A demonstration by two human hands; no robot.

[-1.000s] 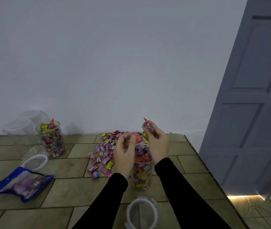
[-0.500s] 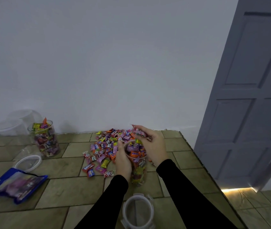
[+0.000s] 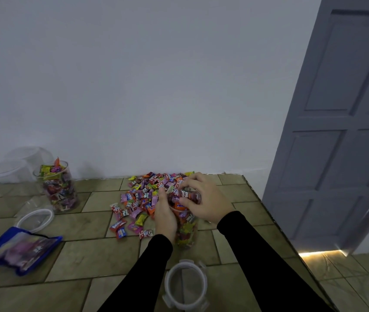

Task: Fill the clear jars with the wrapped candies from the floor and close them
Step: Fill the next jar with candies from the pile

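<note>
While the clear jar (image 3: 184, 224) is standing upright on the tiled floor (image 3: 89, 224), it is being steadied by the left hand (image 3: 165, 216), whose fingers are being curled round its left side. Its mouth is being covered by the right hand (image 3: 203, 200), the fingers bent down onto the heaped sweets at the rim; whether a single sweet is being pinched there cannot be told, since the fingertips are being hidden among the wrappers. Both arms are being shown in black sleeves (image 3: 257, 255). The jar is being seen filled almost to the top with coloured wrapped pieces. Just behind and to the left of it, touching its base region, a loose pile of wrapped candies (image 3: 143, 199) is being spread over the tiles as far as the white wall (image 3: 134, 86). Nearer the viewer, a round lid with clips (image 3: 185, 285) is lying flat on the floor, apart from the jar. Well to the left, a second jar (image 3: 58, 188) is standing open and full, with an orange wrapper poking above its rim. Behind that, empty clear containers (image 3: 14, 167) are being kept against the wall, though their outlines are faint. Another lid ring (image 3: 35, 218) is lying just in front of the second jar, and a blue candy bag (image 3: 19, 249) is lying flat beside it. At the right, a grey panelled door (image 3: 341, 131) is being lit from below by a strip of light.
</note>
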